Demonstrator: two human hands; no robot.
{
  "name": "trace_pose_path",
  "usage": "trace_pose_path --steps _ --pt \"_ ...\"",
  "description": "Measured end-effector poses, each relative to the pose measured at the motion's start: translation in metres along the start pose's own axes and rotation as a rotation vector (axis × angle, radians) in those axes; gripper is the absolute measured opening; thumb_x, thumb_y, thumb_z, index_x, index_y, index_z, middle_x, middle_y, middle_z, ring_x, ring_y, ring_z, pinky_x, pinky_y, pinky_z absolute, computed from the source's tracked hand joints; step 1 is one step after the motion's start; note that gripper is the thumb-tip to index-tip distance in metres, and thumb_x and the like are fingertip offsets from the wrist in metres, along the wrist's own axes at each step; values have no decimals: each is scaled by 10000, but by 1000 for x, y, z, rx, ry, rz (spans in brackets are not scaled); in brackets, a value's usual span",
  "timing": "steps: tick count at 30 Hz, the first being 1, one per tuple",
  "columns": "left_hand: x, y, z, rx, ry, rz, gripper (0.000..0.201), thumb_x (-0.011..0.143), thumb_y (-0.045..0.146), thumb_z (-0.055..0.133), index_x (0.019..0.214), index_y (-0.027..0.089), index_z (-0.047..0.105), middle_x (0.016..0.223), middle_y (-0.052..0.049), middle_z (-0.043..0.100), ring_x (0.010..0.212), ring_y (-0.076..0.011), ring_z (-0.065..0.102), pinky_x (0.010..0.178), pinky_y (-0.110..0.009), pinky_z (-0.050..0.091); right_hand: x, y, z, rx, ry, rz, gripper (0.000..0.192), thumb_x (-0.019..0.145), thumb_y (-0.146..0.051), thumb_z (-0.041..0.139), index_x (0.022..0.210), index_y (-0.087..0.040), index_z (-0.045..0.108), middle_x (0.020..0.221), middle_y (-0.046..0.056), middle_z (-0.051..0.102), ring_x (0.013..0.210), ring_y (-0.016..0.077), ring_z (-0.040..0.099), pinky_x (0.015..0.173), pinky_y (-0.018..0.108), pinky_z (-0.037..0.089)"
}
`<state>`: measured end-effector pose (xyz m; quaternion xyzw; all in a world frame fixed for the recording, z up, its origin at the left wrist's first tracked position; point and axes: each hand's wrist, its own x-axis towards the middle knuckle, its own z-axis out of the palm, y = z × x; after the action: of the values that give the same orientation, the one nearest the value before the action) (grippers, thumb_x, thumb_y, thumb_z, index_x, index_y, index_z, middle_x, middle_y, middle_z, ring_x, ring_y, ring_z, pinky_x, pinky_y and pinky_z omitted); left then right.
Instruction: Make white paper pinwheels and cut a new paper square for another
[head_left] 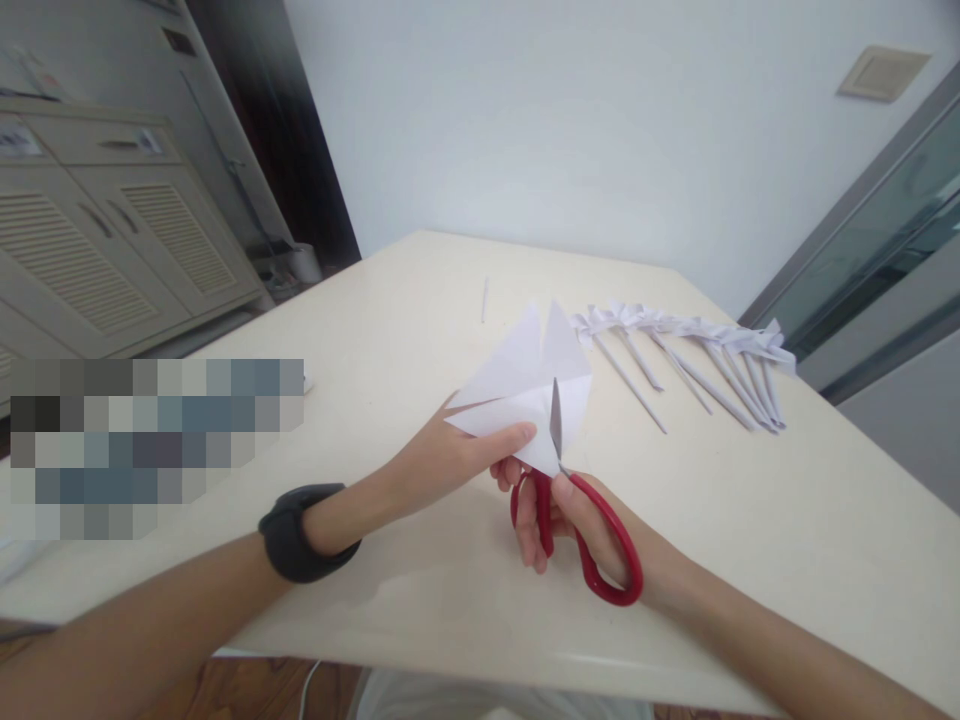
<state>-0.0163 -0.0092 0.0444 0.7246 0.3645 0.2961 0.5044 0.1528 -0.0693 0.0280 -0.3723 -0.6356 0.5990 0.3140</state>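
My left hand (457, 445) grips a white sheet of paper (517, 375) that is folded and cut into pointed flaps. The thumb lies on top of the sheet, and some fingertips show below it. My right hand (581, 515) is closed around the red handles of a pair of scissors (611, 570). One metal blade shows in front of the paper, pointing away from me near the sheet's right side; the other blade is hidden. Both hands are above the table, close together.
White paper flowers on rolled paper stems (705, 385) lie in a row at the right of the cream table (390, 320). A thin white paper stick (484, 300) lies farther back. A pale bin (495, 695) stands below the front edge. Blurred blocks cover something at left.
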Motion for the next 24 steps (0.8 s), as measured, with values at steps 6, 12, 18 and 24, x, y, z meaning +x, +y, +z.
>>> trace_pose_path --steps 6,12,18,24 --pt "0 3 1 4 11 -59 313 809 279 527 529 139 548 493 17 565 518 -104 560 572 -212 484 0 1 0 10 5 1 523 886 -558 258 905 -135 564 858 96 642 817 159 615 700 298 482" --pt "0 4 1 27 5 -57 332 816 278 516 515 141 542 486 19 562 516 -101 556 578 -209 481 0 -1 1 19 8 5 532 886 -558 258 909 -129 571 860 100 642 793 163 621 667 293 481" --pt "0 2 1 33 1 -51 335 820 280 515 518 140 547 494 18 566 519 -99 558 578 -205 476 0 -1 0 10 16 10 515 882 -560 277 880 -138 573 825 88 646 777 154 618 671 286 477" --pt "0 5 0 36 -16 -75 324 820 277 517 530 137 551 501 11 567 530 -104 560 583 -211 476 -1 -3 1 3 19 5 535 884 -561 250 862 -140 580 813 82 648 784 149 612 688 289 469"
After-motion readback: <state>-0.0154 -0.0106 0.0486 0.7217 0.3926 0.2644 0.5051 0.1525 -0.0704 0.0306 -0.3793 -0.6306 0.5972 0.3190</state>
